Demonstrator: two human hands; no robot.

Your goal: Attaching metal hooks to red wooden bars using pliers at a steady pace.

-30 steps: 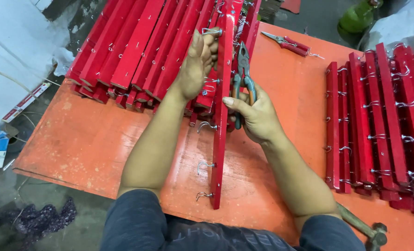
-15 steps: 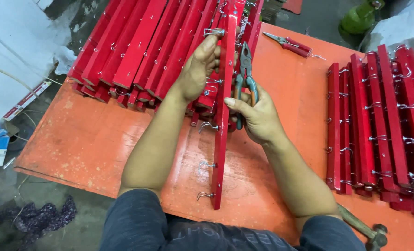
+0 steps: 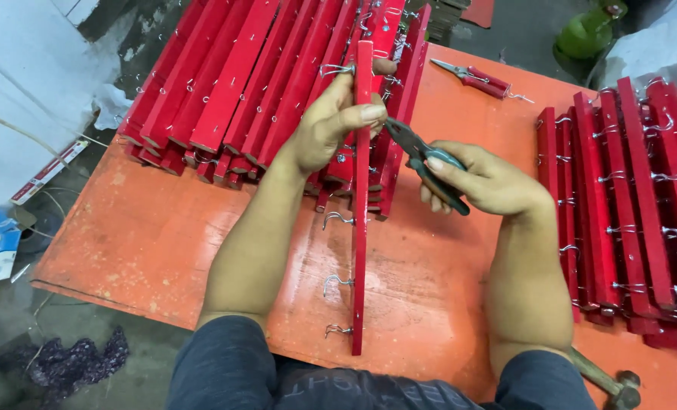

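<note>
Orange table carries one red wooden strip standing on edge (metal hooks along its left side). Left hand has its fingers clamped on the strip's far part; right hand grips green-handled pliers beside it. Beyond lie stacked red strips.

We note the slat is glossy red painted wood with bright metal hooks; the pliers are dull metal; the desk shows scuffed, matt orange paint.
</note>
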